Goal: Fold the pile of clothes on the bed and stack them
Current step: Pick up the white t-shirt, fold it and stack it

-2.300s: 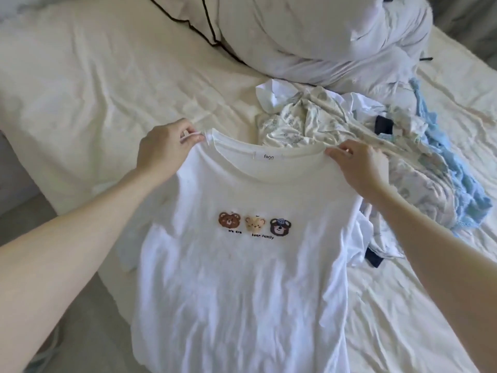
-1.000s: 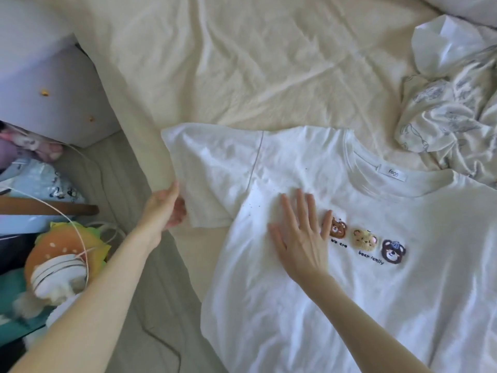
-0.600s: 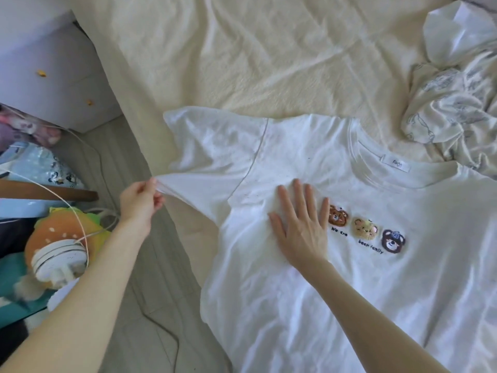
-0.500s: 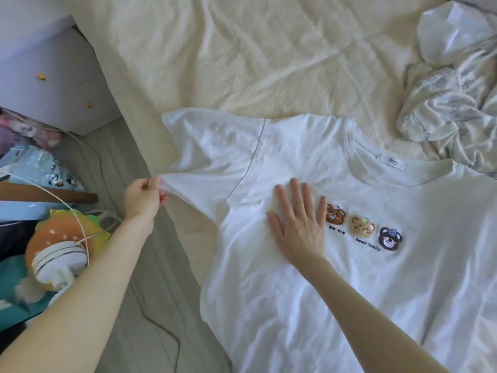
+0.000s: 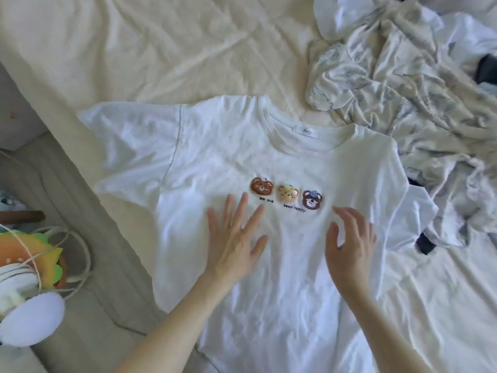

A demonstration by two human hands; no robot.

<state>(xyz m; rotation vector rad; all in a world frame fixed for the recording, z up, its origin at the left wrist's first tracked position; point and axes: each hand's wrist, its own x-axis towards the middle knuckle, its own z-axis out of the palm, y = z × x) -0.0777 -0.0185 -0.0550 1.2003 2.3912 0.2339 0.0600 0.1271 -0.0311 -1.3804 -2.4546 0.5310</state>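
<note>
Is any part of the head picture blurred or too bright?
Head view: the right hand shows motion blur at its fingers; the left hand is sharper; the white T-shirt is somewhat washed out by daylight, but its bear print stays legible.

Cream bed [image 5: 161,44], grey floor [image 5: 88,327] (cluttered left).

Left hand [image 5: 233,239] flat, palm down, fingers straight and spread, pointing to the far side. Right hand [image 5: 349,244] just to its right, palm down, fingers loosely bent, thumb toward the left hand. Both forearms bare, reaching in from the near edge, angled slightly toward each other.
</note>
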